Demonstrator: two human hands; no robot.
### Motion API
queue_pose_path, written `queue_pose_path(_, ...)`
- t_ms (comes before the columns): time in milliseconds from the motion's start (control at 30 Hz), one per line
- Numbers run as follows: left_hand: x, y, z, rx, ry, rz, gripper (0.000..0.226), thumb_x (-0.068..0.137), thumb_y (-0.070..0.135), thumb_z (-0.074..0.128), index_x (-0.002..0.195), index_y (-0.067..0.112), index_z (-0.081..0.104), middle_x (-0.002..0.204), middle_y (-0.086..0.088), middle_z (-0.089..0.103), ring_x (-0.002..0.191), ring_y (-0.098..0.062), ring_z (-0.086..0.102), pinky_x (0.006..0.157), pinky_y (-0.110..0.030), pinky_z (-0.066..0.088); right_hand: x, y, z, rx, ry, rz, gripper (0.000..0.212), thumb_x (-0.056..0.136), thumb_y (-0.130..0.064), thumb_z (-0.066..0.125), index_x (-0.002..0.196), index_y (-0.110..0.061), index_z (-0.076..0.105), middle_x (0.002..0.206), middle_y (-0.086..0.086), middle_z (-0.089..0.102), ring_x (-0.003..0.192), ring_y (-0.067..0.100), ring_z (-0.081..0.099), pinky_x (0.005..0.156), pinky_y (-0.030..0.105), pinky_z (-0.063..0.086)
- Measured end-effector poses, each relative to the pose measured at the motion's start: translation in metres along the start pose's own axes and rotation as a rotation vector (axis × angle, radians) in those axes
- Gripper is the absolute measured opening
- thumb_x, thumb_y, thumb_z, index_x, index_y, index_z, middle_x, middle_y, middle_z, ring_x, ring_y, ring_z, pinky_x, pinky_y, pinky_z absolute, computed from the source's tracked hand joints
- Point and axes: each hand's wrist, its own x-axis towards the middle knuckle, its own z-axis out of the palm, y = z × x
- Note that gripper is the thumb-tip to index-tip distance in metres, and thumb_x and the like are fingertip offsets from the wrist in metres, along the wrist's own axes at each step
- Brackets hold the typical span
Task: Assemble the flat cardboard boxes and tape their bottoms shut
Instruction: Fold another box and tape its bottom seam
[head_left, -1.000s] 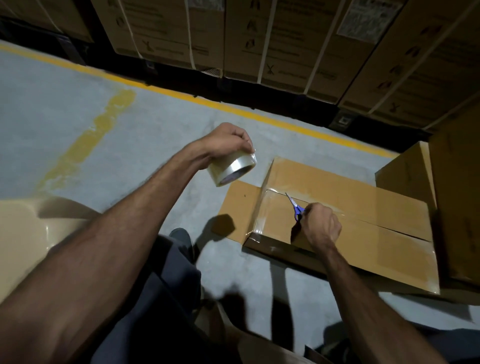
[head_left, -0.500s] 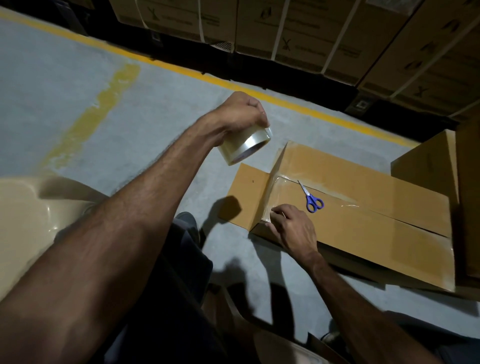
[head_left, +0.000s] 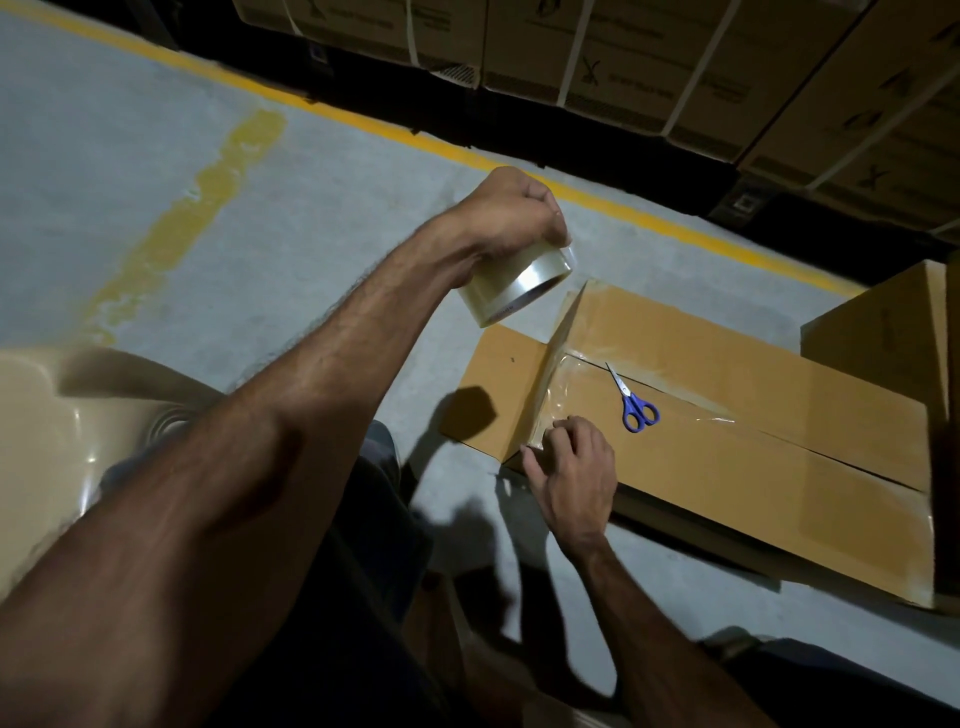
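The cardboard box (head_left: 727, 447) lies on its side on the grey concrete floor (head_left: 291, 218) in front of you, its closed flaps facing up and a strip of clear tape (head_left: 558, 384) running down over its left end. Your right hand (head_left: 574, 467) rests on that near left corner, fingers loosely bent, fingertips pressing the tape end against the cardboard at the edge. Your left hand (head_left: 511, 213) is raised above the floor, just left of the box, fingers curled round a roll of clear packing tape (head_left: 511, 286); the roll hangs clear of the box, and whether a strand still joins it to the strip you cannot tell.

Blue-handled scissors (head_left: 631, 400) lie closed on top of the box, just beyond your right hand, along the seam between the two flaps, blades pointing away from you. One end flap (head_left: 493, 395) lies open flat on the floor at the left, with the roll's shadow across it.

At the right a second cardboard box (head_left: 883, 338) stands touching the far right end of the first. Beyond a yellow floor line (head_left: 363, 119) a row of strapped printed cartons (head_left: 649, 57) closes off the far side. A beige plastic chair (head_left: 47, 436) shows under your left forearm, and your dark trouser legs fill the foreground.
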Motion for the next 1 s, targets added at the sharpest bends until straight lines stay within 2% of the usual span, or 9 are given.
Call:
queue_pose_path(67,0.001,0.002,0.001,-0.007,0.0,0.009,0.007,0.089,0.017,0.074,0.083,0.015,0.076,0.095,-0.003,0.073,0.084,-0.019,0.06,0.069,-0.027,0.046,-0.005,-0.008,0.009,0.011,-0.001,0.088,0.033,0.089,-0.041,0.079,0.097,-0.014,0.064,0.122,0.01,0.061,0.123,0.028,0.055,0.106,0.047,0.048)
queue_pose_path(133,0.003,0.004,0.003,-0.017,0.001,0.02,0.007,0.089,0.016,0.074,0.082,0.015,0.076,0.093,-0.003,0.072,0.084,-0.019,0.06,0.069,-0.027,0.046,-0.007,-0.017,0.017,0.035,0.023,0.151,0.029,0.09,-0.037,0.078,0.097,-0.013,0.064,0.125,0.012,0.061,0.13,0.029,0.051,0.119,0.05,0.038)
queue_pose_path(200,0.004,0.006,0.005,-0.027,-0.003,0.021,0.006,0.088,0.015,0.075,0.083,0.014,0.076,0.091,-0.003,0.072,0.082,-0.019,0.061,0.068,-0.027,0.046,-0.006,-0.024,0.022,0.052,0.055,0.192,0.026,0.089,-0.031,0.079,0.097,-0.012,0.064,0.123,0.011,0.06,0.133,0.03,0.05,0.124,0.05,0.03)
queue_pose_path(367,0.007,0.003,0.008,-0.035,-0.027,-0.016,0.006,0.088,0.014,0.074,0.082,0.013,0.076,0.089,-0.003,0.072,0.08,-0.018,0.062,0.066,-0.025,0.047,-0.006,-0.03,0.027,0.059,0.082,0.219,0.022,0.089,-0.025,0.079,0.098,-0.011,0.064,0.123,0.011,0.06,0.135,0.03,0.049,0.125,0.052,0.028)
queue_pose_path(600,0.003,0.004,0.003,-0.023,-0.006,-0.026,0.014,0.09,0.014,0.072,0.097,0.004,0.078,0.102,-0.01,0.075,0.083,-0.019,0.06,0.066,-0.025,0.046,0.001,-0.042,0.027,0.104,0.129,0.309,0.021,0.089,-0.02,0.079,0.094,-0.01,0.061,0.12,0.015,0.06,0.131,0.034,0.051,0.122,0.056,0.03)
queue_pose_path(1000,0.003,0.006,0.004,-0.024,-0.009,-0.023,0.012,0.09,0.013,0.072,0.096,0.004,0.078,0.104,-0.011,0.076,0.081,-0.016,0.06,0.065,-0.024,0.046,-0.001,-0.041,0.032,0.055,0.096,0.282,0.015,0.09,-0.016,0.078,0.1,-0.012,0.068,0.122,0.02,0.061,0.137,0.038,0.048,0.125,0.059,0.025)
